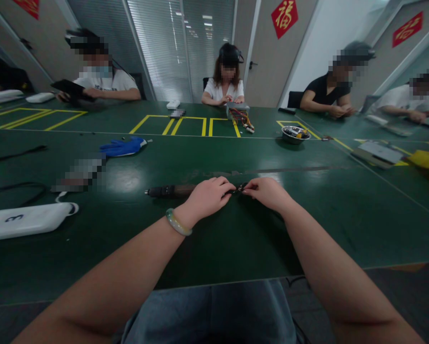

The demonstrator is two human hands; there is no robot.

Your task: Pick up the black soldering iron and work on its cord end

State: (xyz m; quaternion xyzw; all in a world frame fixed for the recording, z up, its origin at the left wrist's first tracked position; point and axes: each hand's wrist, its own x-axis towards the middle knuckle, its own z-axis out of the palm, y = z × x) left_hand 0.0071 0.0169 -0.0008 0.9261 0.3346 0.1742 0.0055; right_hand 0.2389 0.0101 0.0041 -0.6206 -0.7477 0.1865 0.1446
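On the green table lies what looks like an electric screwdriver (pixel 169 191), long and slim, with a black front, a brown body and a metal tip pointing left. My left hand (pixel 211 193), a bangle (pixel 178 222) at its wrist, is closed over the tool's rear end and covers that part. Just right of it, my right hand (pixel 266 192) pinches a small dark piece (pixel 241 187) with a glint of metal at the end of the tool. Whether this piece is joined to the tool, I cannot tell.
A white power bank (pixel 28 220) with a cable lies at the left, near a blue glove (pixel 123 146). Farther back stand a metal bowl (pixel 295 134) of small parts and a grey box (pixel 238 111) with coloured wires. Several people sit across the table.
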